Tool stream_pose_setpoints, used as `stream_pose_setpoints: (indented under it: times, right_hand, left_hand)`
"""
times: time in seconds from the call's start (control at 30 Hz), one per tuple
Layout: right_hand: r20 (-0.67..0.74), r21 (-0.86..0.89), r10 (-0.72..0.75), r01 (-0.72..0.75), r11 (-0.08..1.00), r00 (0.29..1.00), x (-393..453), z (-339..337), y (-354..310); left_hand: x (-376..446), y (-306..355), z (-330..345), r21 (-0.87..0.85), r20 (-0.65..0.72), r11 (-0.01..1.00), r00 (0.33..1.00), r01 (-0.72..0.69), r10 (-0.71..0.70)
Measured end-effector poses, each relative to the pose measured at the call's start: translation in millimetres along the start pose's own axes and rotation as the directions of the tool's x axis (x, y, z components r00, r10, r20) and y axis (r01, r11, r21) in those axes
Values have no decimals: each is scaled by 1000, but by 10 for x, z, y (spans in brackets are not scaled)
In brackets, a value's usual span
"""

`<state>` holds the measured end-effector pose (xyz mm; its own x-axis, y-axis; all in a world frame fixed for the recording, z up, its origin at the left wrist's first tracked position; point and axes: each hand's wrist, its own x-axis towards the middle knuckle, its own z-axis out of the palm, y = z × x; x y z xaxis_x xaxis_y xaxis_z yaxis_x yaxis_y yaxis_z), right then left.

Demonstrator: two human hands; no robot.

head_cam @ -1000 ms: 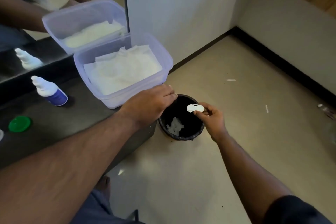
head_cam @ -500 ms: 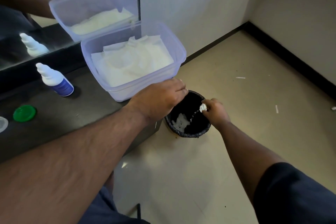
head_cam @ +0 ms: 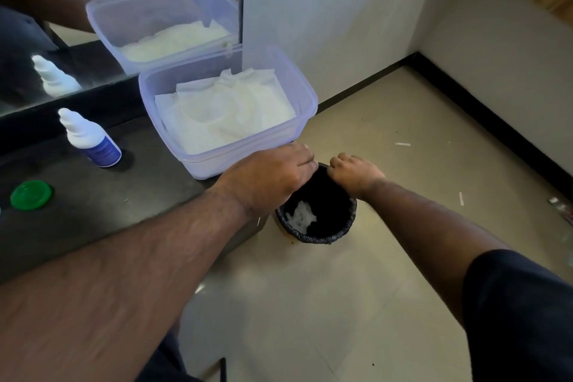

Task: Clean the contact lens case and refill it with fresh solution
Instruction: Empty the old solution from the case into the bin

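My right hand (head_cam: 356,175) hovers over the far rim of a small black bin (head_cam: 322,240), knuckles up and fingers curled under. The white contact lens case it held a moment ago is hidden beneath it. My left hand (head_cam: 273,175) is beside it over the bin's left rim, its fingers curled down with nothing showing in them. A crumpled white tissue (head_cam: 302,215) lies inside the bin. The white solution bottle (head_cam: 93,141) with a blue label stands upright on the dark counter (head_cam: 108,195). A green cap (head_cam: 31,194) lies at the counter's left.
A clear plastic container (head_cam: 248,152) of white tissues (head_cam: 226,115) sits at the counter's right end, just behind my left hand. A mirror (head_cam: 46,40) backs the counter. The bin stands on the beige tiled floor (head_cam: 403,288), with a white wall beyond it.
My right hand has turned over above the bin, so the lens case went from flat and visible, to tilted, to hidden. Both hands have come closer together.
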<state>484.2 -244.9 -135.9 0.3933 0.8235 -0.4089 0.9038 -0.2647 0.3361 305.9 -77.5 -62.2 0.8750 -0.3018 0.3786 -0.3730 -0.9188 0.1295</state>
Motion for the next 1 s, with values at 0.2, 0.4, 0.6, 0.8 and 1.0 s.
stream_pose_setpoints:
  times: [0.2, 0.4, 0.6, 0.8, 1.0]
  right_hand:
    - [29, -259, -124, 127, 957, 992, -31, -229, 64]
    - [26, -284, -139, 140, 949, 990, -114, -255, 93]
    - [-27, 96, 91, -88, 992, 996, -219, -245, 24]
    - [71, 877, 689, -375, 302, 721, -610, -136, -192]
    - [223, 969, 611, -104, -225, 759, -1088, -403, -517]
  left_hand:
    - [11, 1, 4, 10, -7, 1000, 1000, -21, 21]
    - [6, 3, 20, 7, -16, 1000, 1000, -3, 3]
    - [-14, 34, 20, 47, -56, 999, 998, -19, 21]
    - [-73, 84, -101, 51, -65, 998, 997, -36, 40]
    - [-445, 248, -310, -169, -129, 982, 986, 83, -105]
